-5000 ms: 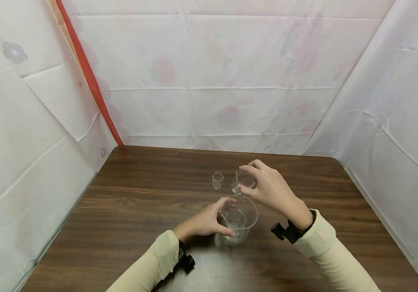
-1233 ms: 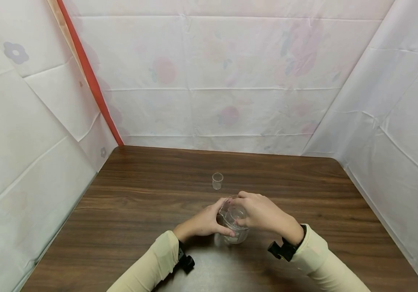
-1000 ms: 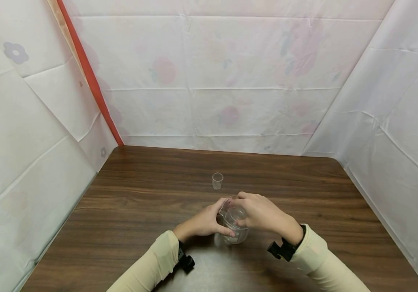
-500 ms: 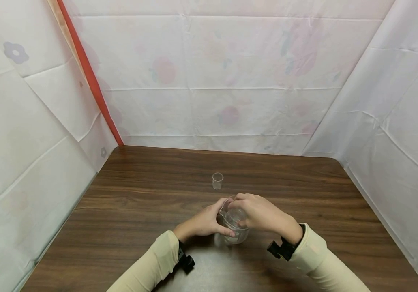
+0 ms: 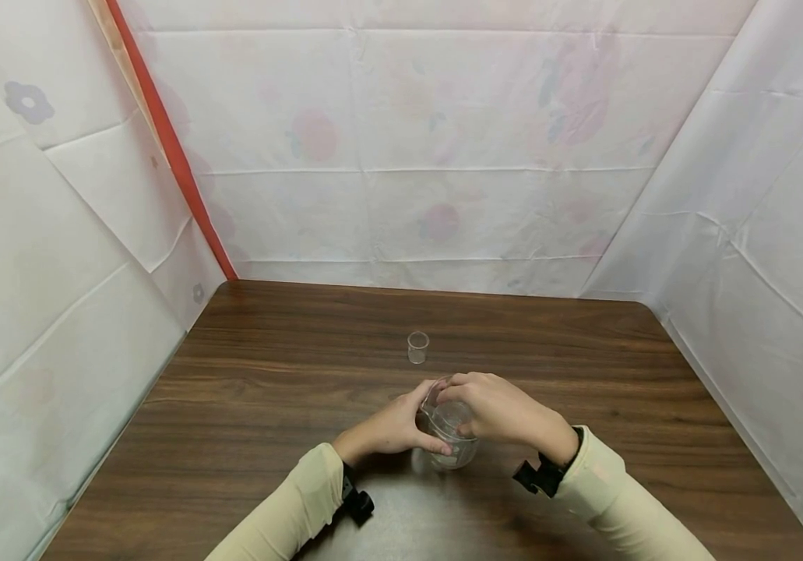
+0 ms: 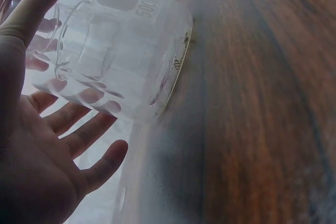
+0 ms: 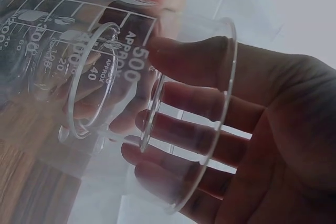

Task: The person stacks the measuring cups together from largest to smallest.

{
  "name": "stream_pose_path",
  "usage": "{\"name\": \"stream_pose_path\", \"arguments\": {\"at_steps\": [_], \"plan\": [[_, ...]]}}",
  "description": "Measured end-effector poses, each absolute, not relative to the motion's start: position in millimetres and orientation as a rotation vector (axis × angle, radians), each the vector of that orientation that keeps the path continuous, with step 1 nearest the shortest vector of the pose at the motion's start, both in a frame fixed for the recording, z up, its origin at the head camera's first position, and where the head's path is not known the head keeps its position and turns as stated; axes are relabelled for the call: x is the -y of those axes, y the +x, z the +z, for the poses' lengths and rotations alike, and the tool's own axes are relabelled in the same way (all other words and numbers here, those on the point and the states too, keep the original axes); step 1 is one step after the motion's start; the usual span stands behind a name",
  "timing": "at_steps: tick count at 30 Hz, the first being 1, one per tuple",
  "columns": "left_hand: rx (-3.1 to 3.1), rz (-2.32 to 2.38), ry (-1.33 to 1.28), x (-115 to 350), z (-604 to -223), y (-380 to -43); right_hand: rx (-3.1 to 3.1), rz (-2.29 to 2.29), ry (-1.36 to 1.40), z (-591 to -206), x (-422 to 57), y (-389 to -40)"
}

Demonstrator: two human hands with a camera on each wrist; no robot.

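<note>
My left hand (image 5: 397, 425) grips the side of a large clear glass beaker (image 6: 157, 40), marked 500, standing upright on the table. Inside it sits a smaller beaker (image 7: 73, 95), whose rim shows as a bright ring in the right wrist view. My right hand (image 5: 502, 409) reaches in past the large rim, thumb and fingers spread round the rim of a third beaker (image 7: 107, 69). That beaker's lower part is inside the middle one, as the left wrist view shows. In the head view, the right hand hides part of the nested glass.
A tiny glass beaker (image 5: 417, 348) stands alone on the dark wood table (image 5: 289, 374), behind the hands. White patterned sheets (image 5: 401, 140) hang at the back and both sides. A red strip (image 5: 177, 156) runs down the back left corner.
Since five seconds ago, my right hand has brought the third beaker from behind the large one down into it. Over the last second it has sunk slightly. My left hand has stayed put.
</note>
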State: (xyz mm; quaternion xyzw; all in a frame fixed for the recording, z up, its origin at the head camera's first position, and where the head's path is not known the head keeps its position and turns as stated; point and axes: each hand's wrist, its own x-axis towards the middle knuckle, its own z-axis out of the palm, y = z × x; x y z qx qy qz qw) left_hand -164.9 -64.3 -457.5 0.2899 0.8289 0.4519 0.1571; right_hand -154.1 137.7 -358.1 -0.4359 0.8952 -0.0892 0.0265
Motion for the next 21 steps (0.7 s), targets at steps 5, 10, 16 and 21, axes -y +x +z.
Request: {"name": "stream_pose_path", "arguments": {"at_steps": [5, 10, 16, 21], "plan": [[-2.352, 1.300, 0.825, 64.6, -456.8, -165.3, -2.755, -0.267, -1.344, -359.1, -136.9, -155.5], [-2.346, 1.291, 0.819, 65.0, -457.0, -165.6, -2.748, -0.260, -1.365, -362.2, -135.6, -156.8], [-2.353, 1.288, 0.823, 64.2, -456.8, -165.4, -2.740, -0.231, -1.366, -365.2, -133.6, -157.6], [-2.364, 1.294, 0.840, 63.9, -457.3, -165.7, -2.737, -0.226, -1.400, -366.8, -132.3, -158.3]]}}
